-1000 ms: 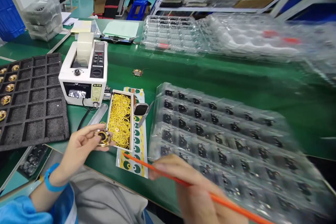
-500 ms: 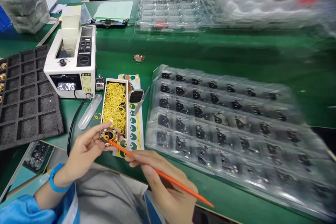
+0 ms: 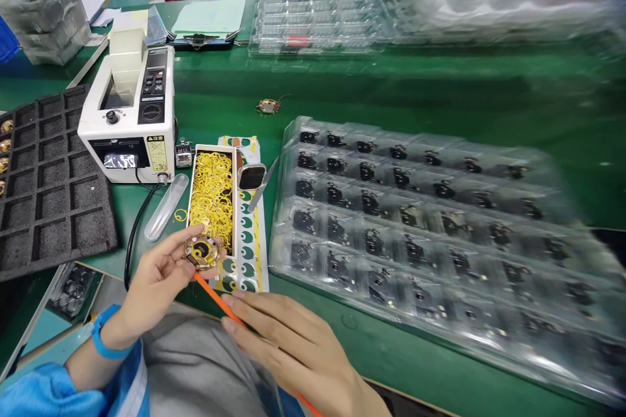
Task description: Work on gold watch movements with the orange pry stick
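Between the thumb and fingers of my left hand (image 3: 161, 273) is a small round gold-rimmed electronic part (image 3: 202, 251), with a dark centre and a yellow ring on its face. My right hand (image 3: 303, 345) grips a thin orange stick (image 3: 218, 300); its far tip lies at the lower edge of the round part, and whether it touches is not clear. Just beyond the left hand stands a white box (image 3: 237, 208) full of yellow ring-shaped pieces (image 3: 211, 195). Beside and partly under it lies a backing sheet (image 3: 248, 254) with yellow and green ring shapes.
A white tape dispenser (image 3: 130, 117) and a black foam tray (image 3: 53, 182) stand left. On the right lies a large clear tray (image 3: 391, 221) of dark parts. Tweezers (image 3: 264, 184), a clear plastic piece (image 3: 166, 208) and another round part (image 3: 268, 106) lie on the green table.
The orange stick's tip has drawn back from the face of the round part to its lower edge. My right hand has turned and moved slightly lower; the left hand keeps its hold.
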The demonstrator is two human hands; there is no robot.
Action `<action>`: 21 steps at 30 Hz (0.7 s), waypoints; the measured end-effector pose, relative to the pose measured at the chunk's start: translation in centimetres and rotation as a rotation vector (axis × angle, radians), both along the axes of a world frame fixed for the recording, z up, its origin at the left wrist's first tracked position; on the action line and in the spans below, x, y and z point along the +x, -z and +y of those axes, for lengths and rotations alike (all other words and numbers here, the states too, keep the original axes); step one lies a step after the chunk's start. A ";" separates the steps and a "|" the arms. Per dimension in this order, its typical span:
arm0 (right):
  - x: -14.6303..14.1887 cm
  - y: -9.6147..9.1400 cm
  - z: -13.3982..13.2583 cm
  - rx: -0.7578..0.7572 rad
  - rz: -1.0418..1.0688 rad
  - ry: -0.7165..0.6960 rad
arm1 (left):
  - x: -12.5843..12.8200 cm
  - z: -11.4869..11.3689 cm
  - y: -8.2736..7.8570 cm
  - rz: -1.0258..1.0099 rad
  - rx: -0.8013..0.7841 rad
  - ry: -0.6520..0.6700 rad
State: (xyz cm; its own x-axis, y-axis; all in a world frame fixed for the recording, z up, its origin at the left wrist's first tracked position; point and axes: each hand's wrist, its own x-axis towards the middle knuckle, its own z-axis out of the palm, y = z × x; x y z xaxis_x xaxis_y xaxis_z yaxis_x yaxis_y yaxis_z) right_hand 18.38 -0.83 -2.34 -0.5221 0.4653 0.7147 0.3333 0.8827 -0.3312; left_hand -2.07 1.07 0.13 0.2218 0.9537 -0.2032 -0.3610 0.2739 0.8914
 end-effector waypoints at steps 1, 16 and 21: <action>0.0 0.0 -0.1 -0.044 0.050 0.007 | 0.0 0.0 0.0 0.011 -0.001 -0.002; -4.5 1.6 -0.5 -0.057 0.283 0.342 | 1.4 -0.6 0.7 0.111 -0.061 -0.097; -4.2 2.0 -0.4 0.054 0.027 0.284 | 1.1 -0.1 1.3 0.174 -0.097 -0.152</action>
